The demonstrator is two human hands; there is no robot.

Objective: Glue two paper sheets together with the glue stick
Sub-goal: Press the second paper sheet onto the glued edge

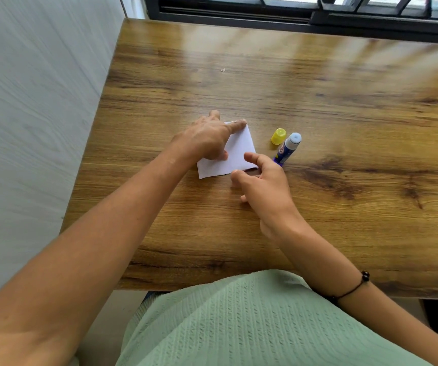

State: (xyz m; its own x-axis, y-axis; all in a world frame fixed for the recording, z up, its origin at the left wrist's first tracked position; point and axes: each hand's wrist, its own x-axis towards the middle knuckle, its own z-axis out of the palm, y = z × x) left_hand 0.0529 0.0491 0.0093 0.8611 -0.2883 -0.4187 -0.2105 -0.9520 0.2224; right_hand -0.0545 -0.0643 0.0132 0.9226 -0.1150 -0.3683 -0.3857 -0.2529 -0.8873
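Left hand [207,140] presses flat, fingers spread, on small white paper sheets [235,154], probably two stacked. Right hand [261,184] open, empty, touching their near corner. Uncapped blue glue stick [288,149] and yellow cap [278,136] parked just right of sheets.

— What's on your tabletop [239,75]?
— White paper [239,151] lying flat near the middle. Just right of it you've a yellow cap [278,136] and an uncapped glue stick [288,147], side by side.
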